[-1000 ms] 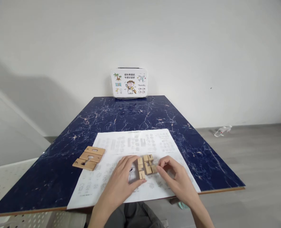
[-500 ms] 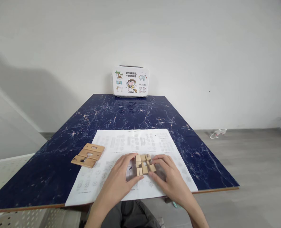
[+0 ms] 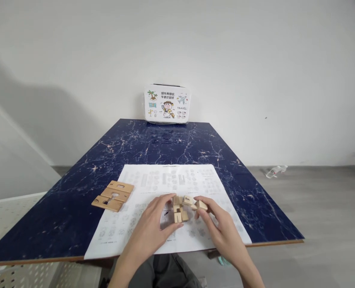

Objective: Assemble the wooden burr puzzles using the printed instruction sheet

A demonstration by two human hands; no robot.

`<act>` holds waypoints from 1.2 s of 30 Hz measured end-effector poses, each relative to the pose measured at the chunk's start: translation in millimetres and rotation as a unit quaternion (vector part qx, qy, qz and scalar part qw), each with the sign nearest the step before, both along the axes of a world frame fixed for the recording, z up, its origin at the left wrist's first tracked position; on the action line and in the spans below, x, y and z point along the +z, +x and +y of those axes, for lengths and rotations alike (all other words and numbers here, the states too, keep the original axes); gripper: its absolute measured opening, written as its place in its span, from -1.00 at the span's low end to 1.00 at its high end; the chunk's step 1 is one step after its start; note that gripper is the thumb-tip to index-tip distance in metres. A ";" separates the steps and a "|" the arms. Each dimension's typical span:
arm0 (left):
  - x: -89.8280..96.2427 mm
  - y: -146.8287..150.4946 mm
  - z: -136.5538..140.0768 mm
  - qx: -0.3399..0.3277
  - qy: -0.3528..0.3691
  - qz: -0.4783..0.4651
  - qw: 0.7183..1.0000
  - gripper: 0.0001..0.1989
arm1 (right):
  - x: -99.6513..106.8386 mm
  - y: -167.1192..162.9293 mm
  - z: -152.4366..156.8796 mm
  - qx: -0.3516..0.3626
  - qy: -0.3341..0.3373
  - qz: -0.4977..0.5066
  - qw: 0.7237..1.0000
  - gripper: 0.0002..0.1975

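Note:
Small pale wooden puzzle pieces (image 3: 178,217) marked with a "1" lie on the printed sheet (image 3: 147,184). My left hand (image 3: 149,222) is curled around their left side, fingertips at the far edge and thumb at the near edge. Between the fingers and thumb of my right hand (image 3: 221,224) is a notched wooden puzzle piece (image 3: 200,205), tilted up and pulled to the right. Its other end, marked "3", still sits close beside the left group. Where the pieces touch is hard to make out.
Brown flat wooden puzzle boards (image 3: 111,196), numbered and with cut-outs, overlap the sheet's left edge. At the back of the blue marbled table (image 3: 165,148), a white cartoon-printed case (image 3: 167,104) leans on the wall. A clear plastic item (image 3: 276,171) lies on the floor at right.
My right hand has moved slightly right, drawing the piece marked "3" partly out of the block and tilting it. My left hand stays around the remaining pieces.

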State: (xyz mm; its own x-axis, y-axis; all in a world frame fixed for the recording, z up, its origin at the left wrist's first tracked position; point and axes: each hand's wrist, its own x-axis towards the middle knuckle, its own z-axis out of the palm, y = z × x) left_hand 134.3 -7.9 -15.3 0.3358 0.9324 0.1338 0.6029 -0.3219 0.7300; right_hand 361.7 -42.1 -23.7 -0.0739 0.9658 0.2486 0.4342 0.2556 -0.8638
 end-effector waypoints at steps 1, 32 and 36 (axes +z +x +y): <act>0.7 0.5 -0.3 0.000 0.001 -0.003 1.000 -0.39 | 2.8 -3.2 -0.5 0.014 -0.004 0.006 1.000 -0.73; 13.9 -0.1 -8.0 -0.108 0.051 -0.055 0.991 -0.35 | -3.1 -14.6 1.5 0.054 -0.079 0.060 0.994 -0.66; 13.2 0.1 -7.7 -0.105 0.050 -0.055 0.992 -0.36 | -2.7 -16.0 2.1 0.051 -0.091 0.064 0.992 -0.64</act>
